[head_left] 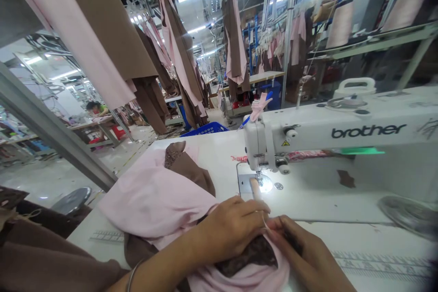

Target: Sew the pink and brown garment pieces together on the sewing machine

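Observation:
A pink and brown garment (153,196) lies bunched over the white sewing table, with dark patterned fabric showing in its folds. My left hand (232,226) rests on the garment with its fingers closed on the cloth. Close beside it, my right hand (294,242) pinches the pink edge of the same garment between thumb and fingers. A narrow light strip (255,188) runs from my left fingers onto the needle plate (244,183). Just beyond my hands, the lit needle area of the white sewing machine (308,132) stands above the strip.
A ruler marking (383,264) runs along the table at right. Brown scrap (346,179) lies under the machine arm. Pink and brown pieces (102,23) hang overhead at left. A blue basket (205,129) stands behind the table. Another person (97,109) sits far left.

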`<move>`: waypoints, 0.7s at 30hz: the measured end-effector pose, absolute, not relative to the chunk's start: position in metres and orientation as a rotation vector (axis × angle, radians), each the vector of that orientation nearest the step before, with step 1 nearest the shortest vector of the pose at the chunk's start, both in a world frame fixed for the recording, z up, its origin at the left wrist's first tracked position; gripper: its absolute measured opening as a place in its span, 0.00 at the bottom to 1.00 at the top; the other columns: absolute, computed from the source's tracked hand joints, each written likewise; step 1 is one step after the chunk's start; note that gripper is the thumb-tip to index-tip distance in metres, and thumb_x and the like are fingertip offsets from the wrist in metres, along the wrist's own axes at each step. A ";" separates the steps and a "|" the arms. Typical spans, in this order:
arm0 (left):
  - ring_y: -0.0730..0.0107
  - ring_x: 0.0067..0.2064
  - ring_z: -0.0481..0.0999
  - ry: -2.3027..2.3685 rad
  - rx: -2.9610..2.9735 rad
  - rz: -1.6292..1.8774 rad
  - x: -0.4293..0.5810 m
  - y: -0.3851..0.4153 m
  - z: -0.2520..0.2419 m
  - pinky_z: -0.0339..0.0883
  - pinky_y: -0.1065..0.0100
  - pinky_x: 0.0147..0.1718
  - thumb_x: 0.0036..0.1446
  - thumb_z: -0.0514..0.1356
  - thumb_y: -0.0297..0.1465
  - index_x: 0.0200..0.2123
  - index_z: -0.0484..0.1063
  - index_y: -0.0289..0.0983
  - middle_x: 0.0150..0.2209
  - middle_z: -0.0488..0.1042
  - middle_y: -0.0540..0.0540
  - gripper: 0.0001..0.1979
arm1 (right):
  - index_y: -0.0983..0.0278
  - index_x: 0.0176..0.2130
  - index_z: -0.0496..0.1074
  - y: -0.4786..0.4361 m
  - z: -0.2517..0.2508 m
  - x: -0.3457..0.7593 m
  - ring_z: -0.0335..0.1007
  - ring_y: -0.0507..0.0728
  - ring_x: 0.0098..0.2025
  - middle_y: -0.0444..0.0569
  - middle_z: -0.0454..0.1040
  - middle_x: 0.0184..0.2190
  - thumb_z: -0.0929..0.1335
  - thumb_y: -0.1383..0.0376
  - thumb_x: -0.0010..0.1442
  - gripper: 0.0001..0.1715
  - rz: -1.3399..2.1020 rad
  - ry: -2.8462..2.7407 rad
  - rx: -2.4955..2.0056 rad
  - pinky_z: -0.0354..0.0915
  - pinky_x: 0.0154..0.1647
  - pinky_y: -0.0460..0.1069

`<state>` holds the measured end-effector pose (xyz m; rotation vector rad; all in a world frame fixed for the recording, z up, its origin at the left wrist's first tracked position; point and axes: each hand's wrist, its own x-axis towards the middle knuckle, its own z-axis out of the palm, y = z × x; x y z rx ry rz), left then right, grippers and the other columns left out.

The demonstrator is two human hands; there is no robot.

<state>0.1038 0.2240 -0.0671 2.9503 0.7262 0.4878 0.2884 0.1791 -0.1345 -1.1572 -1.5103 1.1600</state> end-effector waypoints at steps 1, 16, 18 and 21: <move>0.69 0.43 0.74 0.732 2.901 0.385 0.103 0.226 -0.063 0.64 0.69 0.45 0.69 0.49 0.30 0.42 0.68 0.35 0.45 0.76 0.43 0.10 | 0.60 0.33 0.69 0.181 -0.134 0.289 0.70 0.56 0.35 0.43 0.73 0.30 0.62 0.49 0.65 0.19 1.152 -1.565 -1.130 0.63 0.38 0.46; 0.70 0.34 0.71 1.124 2.238 0.266 0.137 0.300 -0.094 0.57 0.73 0.30 0.54 0.66 0.35 0.28 0.72 0.33 0.30 0.73 0.50 0.10 | 0.57 0.34 0.64 0.238 -0.152 0.328 0.69 0.55 0.23 0.40 0.72 0.25 0.63 0.70 0.57 0.07 0.397 -2.241 -1.284 0.50 0.21 0.46; 0.69 0.34 0.71 1.123 2.244 0.250 0.139 0.304 -0.091 0.57 0.73 0.30 0.54 0.66 0.34 0.28 0.72 0.33 0.29 0.72 0.50 0.10 | 0.57 0.36 0.64 0.242 -0.153 0.335 0.69 0.53 0.22 0.40 0.72 0.29 0.60 0.76 0.56 0.14 0.169 -2.408 -1.071 0.49 0.20 0.47; 0.69 0.37 0.72 1.034 2.258 0.192 0.133 0.311 -0.083 0.59 0.73 0.34 0.56 0.64 0.32 0.30 0.72 0.34 0.32 0.74 0.49 0.07 | 0.58 0.36 0.64 0.248 -0.151 0.344 0.68 0.53 0.23 0.42 0.72 0.32 0.60 0.78 0.57 0.15 -0.030 -2.560 -0.866 0.50 0.21 0.48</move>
